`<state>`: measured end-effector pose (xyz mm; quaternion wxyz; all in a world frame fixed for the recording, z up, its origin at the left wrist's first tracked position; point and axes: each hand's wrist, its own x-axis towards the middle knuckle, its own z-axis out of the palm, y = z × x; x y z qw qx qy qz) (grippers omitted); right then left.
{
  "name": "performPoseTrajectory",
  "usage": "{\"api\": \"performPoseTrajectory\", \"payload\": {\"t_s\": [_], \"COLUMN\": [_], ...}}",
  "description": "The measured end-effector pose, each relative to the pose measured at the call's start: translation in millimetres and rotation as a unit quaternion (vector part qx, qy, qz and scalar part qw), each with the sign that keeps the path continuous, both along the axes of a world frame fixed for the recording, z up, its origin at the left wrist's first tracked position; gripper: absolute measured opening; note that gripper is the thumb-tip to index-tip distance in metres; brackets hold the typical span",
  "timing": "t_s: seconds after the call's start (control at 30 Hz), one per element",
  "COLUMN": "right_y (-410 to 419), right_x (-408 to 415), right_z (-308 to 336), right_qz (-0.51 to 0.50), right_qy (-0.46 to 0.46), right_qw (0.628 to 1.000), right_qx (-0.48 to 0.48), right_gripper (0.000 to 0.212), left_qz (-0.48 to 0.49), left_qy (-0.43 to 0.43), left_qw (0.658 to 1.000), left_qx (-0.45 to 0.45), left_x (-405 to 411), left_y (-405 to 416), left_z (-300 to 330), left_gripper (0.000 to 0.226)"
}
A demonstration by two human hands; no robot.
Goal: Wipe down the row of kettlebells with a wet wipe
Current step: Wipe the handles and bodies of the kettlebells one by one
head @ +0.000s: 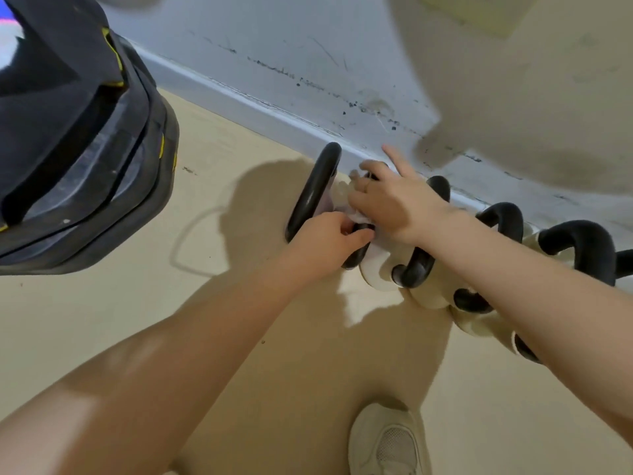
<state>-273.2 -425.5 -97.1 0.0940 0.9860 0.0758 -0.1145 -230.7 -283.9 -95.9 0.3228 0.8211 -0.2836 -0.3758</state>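
A row of cream kettlebells with black handles runs along the wall from centre to right. The leftmost kettlebell's handle [313,192] stands free. My left hand [329,240] grips the black handle of the second kettlebell [375,269], fingers curled around it. My right hand [390,197] presses a white wet wipe [358,217] onto the top of that same handle, index finger stretched toward the wall. Only a crumpled edge of the wipe shows between my hands. More kettlebells [428,296] follow to the right, partly hidden under my right forearm.
A large black machine base with yellow trim [85,149] stands at the left. The scuffed white wall and baseboard [274,108] run right behind the kettlebells. My white shoe [387,443] is on the beige floor at the bottom. A thin cord [186,234] loops on the floor.
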Motion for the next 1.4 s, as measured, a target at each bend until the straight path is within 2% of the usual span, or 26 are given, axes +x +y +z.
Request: {"api": "performPoseTrajectory", "payload": {"t_s": [0.07,0.1,0.2,0.27,0.33,0.4,0.47,0.53,0.6,0.67,0.73,0.8,0.87,0.93,1.07,1.1,1.2,1.23,1.37,1.4], "right_y": [-8,-16,-37,-32,-21,-17,-27,-35,-33,-33,-45,-57,-59,-49,-28,-28,-38,-40,-32,-33], "right_x": [-1,3,22,27,18,11,17,27,33,34,37,43,44,36,12,12,25,29,16,13], "right_z": [-8,-7,-2,-1,-3,1,3,0,-4,-5,-1,2,-1,-2,-2,-3,-5,-7,-12,-12], "right_qz": [0.086,0.079,-0.068,-0.117,-0.040,0.036,0.032,-0.022,-0.043,0.002,-0.007,-0.088,-0.142,-0.154,-0.060,-0.067,-0.216,-0.230,-0.046,-0.046], "right_qy": [0.002,0.001,0.010,0.022,0.037,0.062,0.048,-0.005,0.012,0.046,0.087,0.123,0.134,0.093,0.011,-0.001,-0.031,-0.030,-0.035,-0.052], "right_qw": [0.996,0.996,0.992,0.989,0.998,0.997,0.998,0.998,0.997,0.999,0.994,0.971,0.956,0.961,0.993,0.994,0.971,0.967,0.993,0.993], "right_qx": [0.018,0.040,0.104,0.086,0.013,0.008,0.011,0.059,0.064,0.016,0.070,0.185,0.220,0.210,0.101,0.084,0.097,0.105,0.099,0.100], "right_gripper": [0.002,0.003,0.018,0.026,0.024,0.027,0.021,0.019,0.019,0.017,0.012,0.013,0.017,0.020,0.031,0.032,0.030,0.030,0.020,0.020], "left_qz": [-0.018,-0.034,-0.053,-0.057,-0.073,-0.088,-0.076,-0.052,-0.033,-0.032,-0.030,-0.021,-0.018,-0.032,-0.046,-0.045,-0.042,-0.044,-0.050,-0.047], "left_qy": [-0.004,0.000,0.014,0.001,-0.013,-0.017,0.010,0.037,0.046,0.048,0.049,0.051,0.050,0.042,0.031,0.031,0.031,0.025,0.008,0.005], "left_qw": [1.000,0.999,0.997,0.995,0.994,0.993,0.995,0.997,0.997,0.997,0.997,0.998,0.998,0.998,0.997,0.997,0.996,0.996,0.996,0.997], "left_qx": [0.017,0.026,0.056,0.076,0.084,0.072,0.058,0.054,0.047,0.045,0.044,0.042,0.040,0.046,0.059,0.061,0.068,0.070,0.068,0.066], "left_x": [4,6,9,10,9,8,10,12,13,11,11,12,13,12,13,13,12,12,9,8], "left_y": [-2,-2,-3,-4,-7,-10,-9,-4,1,2,0,1,3,2,0,0,0,0,-1,-1], "left_z": [-1,-1,0,1,3,3,1,-2,-4,-2,-1,-1,-1,1,5,5,6,6,7,6], "left_gripper": [0.036,0.036,0.035,0.036,0.038,0.035,0.026,0.030,0.031,0.030,0.029,0.027,0.027,0.029,0.029,0.029,0.028,0.028,0.030,0.029]}}
